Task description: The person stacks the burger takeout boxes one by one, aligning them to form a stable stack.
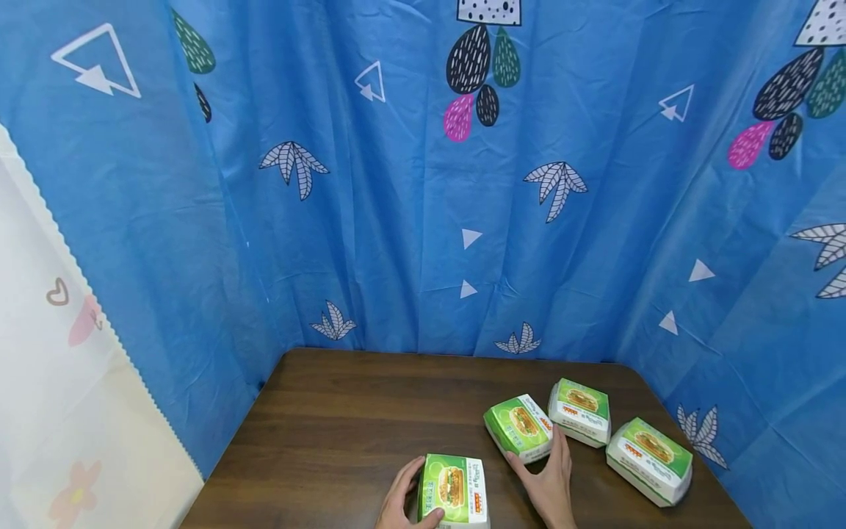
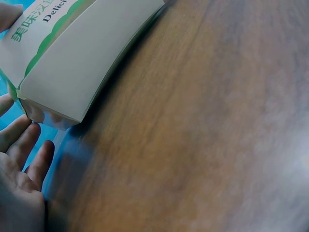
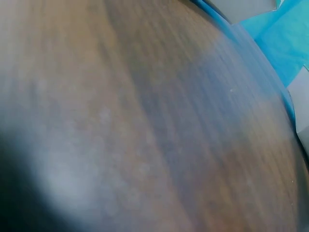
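Note:
Near the front of the table, my left hand grips a green and white burger box, its thumb at the near edge and its fingers along the left side. The left wrist view has fingertips of that hand against one end of the same box. My right hand holds a second burger box, set at an angle, with the thumb at its near side and fingers at its right end. In the right wrist view this hand does not show.
Two more burger boxes rest on the right part of the brown wooden table: one at the back, next to the held box, and one nearer the right edge. A blue patterned curtain surrounds the table's back and sides.

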`<state>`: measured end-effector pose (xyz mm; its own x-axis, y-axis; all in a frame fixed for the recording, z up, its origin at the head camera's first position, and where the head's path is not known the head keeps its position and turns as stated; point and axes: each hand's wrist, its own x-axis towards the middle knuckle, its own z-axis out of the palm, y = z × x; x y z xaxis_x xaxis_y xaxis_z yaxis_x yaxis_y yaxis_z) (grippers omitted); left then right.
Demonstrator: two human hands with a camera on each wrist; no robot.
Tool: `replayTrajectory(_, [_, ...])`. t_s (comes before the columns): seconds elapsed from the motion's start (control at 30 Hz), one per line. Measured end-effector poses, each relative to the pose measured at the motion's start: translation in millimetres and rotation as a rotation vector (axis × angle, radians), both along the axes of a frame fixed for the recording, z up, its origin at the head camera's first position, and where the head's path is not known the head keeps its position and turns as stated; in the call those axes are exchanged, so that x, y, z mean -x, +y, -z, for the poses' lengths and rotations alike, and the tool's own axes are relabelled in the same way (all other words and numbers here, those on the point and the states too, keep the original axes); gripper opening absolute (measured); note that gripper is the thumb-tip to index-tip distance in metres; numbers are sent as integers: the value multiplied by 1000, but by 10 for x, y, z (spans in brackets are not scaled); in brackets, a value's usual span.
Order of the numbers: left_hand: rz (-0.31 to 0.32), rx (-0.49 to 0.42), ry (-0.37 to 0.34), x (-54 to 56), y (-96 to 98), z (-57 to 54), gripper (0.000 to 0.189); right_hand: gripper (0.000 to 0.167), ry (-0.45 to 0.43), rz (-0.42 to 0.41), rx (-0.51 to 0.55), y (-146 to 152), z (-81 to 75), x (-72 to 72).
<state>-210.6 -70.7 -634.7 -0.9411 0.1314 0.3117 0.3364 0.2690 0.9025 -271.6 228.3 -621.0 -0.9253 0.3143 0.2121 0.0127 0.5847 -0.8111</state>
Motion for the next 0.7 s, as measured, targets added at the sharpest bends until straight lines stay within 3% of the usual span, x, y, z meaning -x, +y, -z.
replayTrajectory(0.37, [-7,2,-11,-2,3,-4,75,126,-34,-8,5,-2,6,-18])
replayTrajectory(0.7, [-21,-3,6,-4,4,1,74,125,4,5,0,-8,16,-48])
